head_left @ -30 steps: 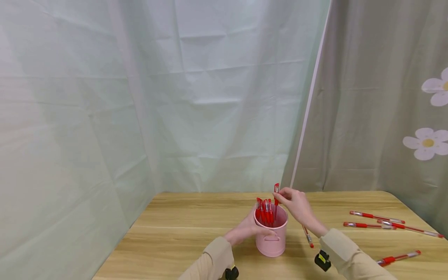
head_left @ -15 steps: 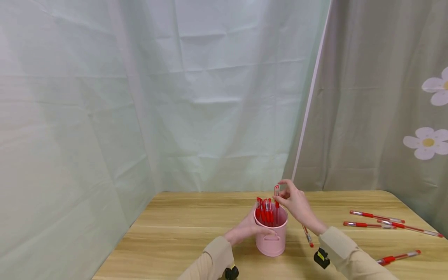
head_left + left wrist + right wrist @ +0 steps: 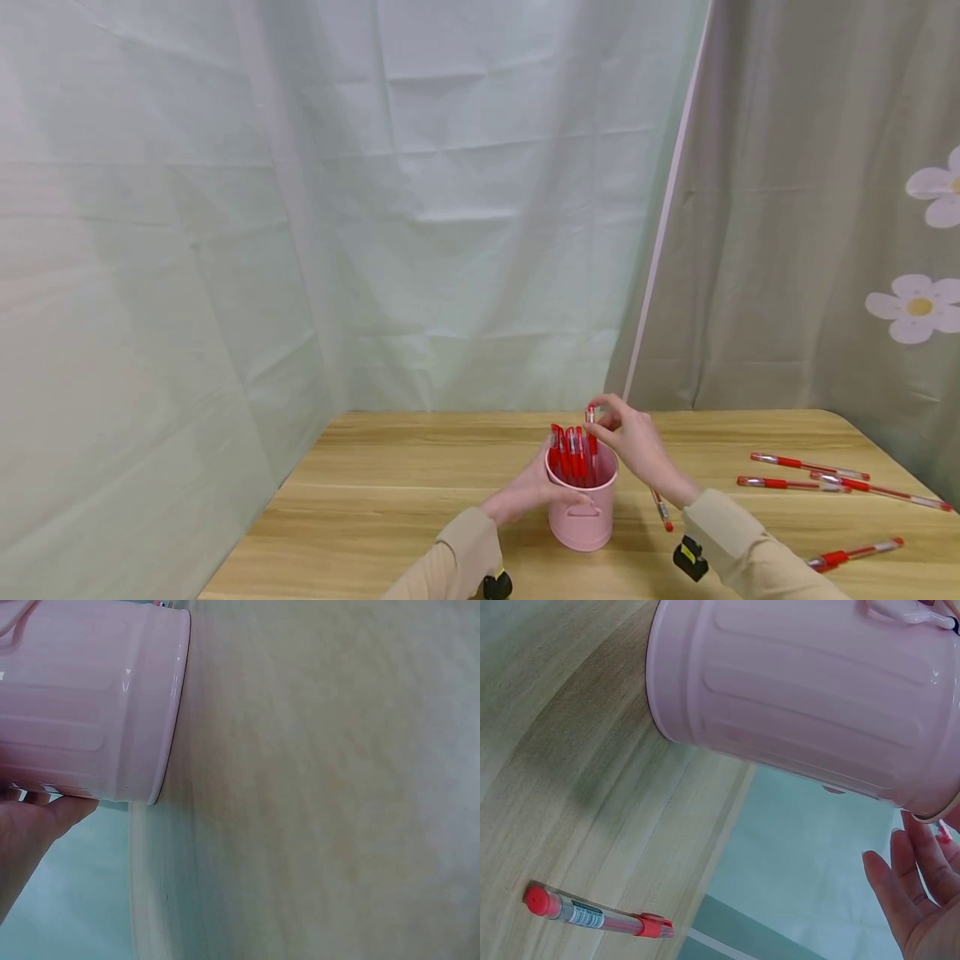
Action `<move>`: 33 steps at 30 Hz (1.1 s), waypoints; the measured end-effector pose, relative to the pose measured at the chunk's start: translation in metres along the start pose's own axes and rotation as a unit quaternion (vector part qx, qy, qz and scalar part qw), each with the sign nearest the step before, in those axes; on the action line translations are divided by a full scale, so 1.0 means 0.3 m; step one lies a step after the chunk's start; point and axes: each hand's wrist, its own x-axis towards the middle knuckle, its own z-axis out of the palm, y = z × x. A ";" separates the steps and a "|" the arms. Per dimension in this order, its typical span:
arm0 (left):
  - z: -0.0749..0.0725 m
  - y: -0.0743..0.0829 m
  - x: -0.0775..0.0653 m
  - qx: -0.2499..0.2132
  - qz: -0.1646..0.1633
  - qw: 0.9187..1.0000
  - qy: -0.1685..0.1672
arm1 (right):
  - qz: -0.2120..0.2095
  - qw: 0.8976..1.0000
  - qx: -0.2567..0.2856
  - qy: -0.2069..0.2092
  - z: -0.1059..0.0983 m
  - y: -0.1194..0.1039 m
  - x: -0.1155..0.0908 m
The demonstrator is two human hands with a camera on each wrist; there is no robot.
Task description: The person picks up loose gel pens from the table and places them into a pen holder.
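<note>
A pink bucket-shaped pen holder (image 3: pixel 581 525) stands upright on the table, with several red capped gel pens (image 3: pixel 567 454) leaning together at the left of its opening. My left hand (image 3: pixel 528 492) grips the holder round its left side, thumb across the front near the small handle. Over the right side of the opening, my right hand (image 3: pixel 630 437) pinches another red pen (image 3: pixel 591 421) near its cap, the lower part down inside the holder. In the right wrist view the fingers (image 3: pixel 922 862) are beside the rim, and the held pen is mostly hidden there.
On the wooden table (image 3: pixel 375 500), one pen (image 3: pixel 662 510) lies just right of the holder. Farther right are several more red pens, including a nearer one (image 3: pixel 855 553) and a crossed pair (image 3: pixel 877 490). A pale curtain (image 3: pixel 480 250) hangs behind the table.
The pen in my right hand has gone slightly lower into the holder, and the index finger lifted, then came down near the cap. My left hand and the holder stay put.
</note>
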 end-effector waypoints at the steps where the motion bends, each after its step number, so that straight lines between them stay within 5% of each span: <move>1: 0.000 -0.001 0.000 -0.002 0.001 1.000 -0.001 | 0.001 1.000 0.001 0.000 0.001 0.000 -0.001; 33: 0.003 -0.001 -0.002 -0.010 0.013 1.000 -0.003 | -0.016 1.000 0.001 -0.012 0.017 0.017 -0.017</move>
